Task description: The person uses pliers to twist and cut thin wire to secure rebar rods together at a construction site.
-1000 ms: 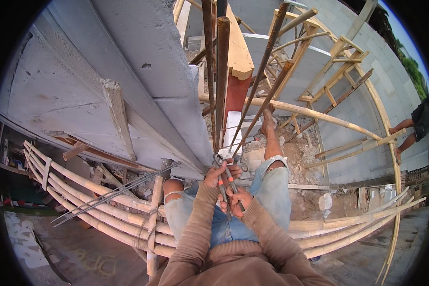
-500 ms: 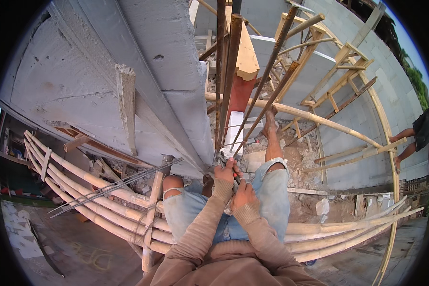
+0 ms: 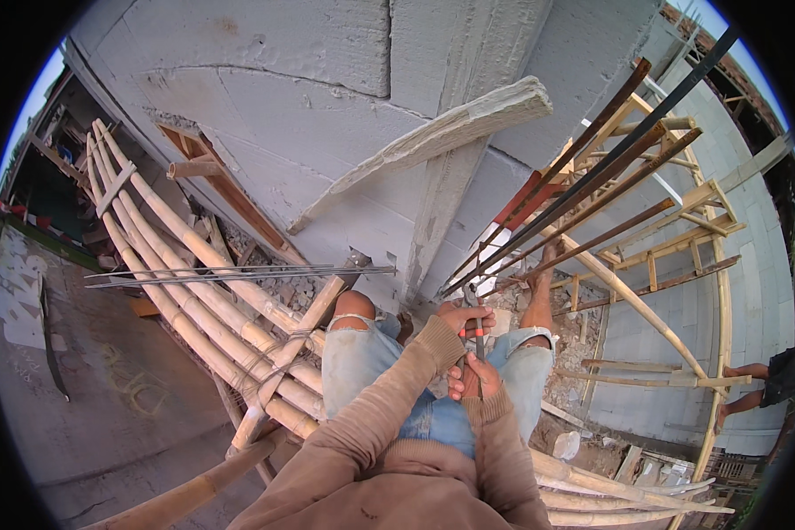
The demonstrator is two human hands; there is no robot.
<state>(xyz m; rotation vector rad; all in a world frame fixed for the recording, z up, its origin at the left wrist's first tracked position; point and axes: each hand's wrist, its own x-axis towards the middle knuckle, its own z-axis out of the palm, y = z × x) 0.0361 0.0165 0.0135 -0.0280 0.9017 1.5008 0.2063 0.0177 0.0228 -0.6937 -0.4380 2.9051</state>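
Dark pincers (image 3: 470, 295) with a bit of red on the handles point up between my knees. My left hand (image 3: 465, 320) is closed around their upper part, just below the jaws. Lower down, my right hand (image 3: 475, 378) is closed on the handle ends. The jaws are close to the foot of several rusty steel bars (image 3: 583, 199) that rise to the right; whether they touch a bar I cannot tell. Parts of the handles are hidden by my fingers.
A grey block wall (image 3: 300, 150) with a leaning, mortar-crusted board (image 3: 424, 141) stands ahead. Bamboo poles (image 3: 194, 234) run at the left, with thin steel rods (image 3: 238, 274) lying across them. Bamboo scaffolding (image 3: 645, 305) and another person's legs (image 3: 738, 389) are at the right.
My view has swung left, so the wall and steel bars appear farther right and tilted. The pincers now show more plainly between my hands, which still grip them.
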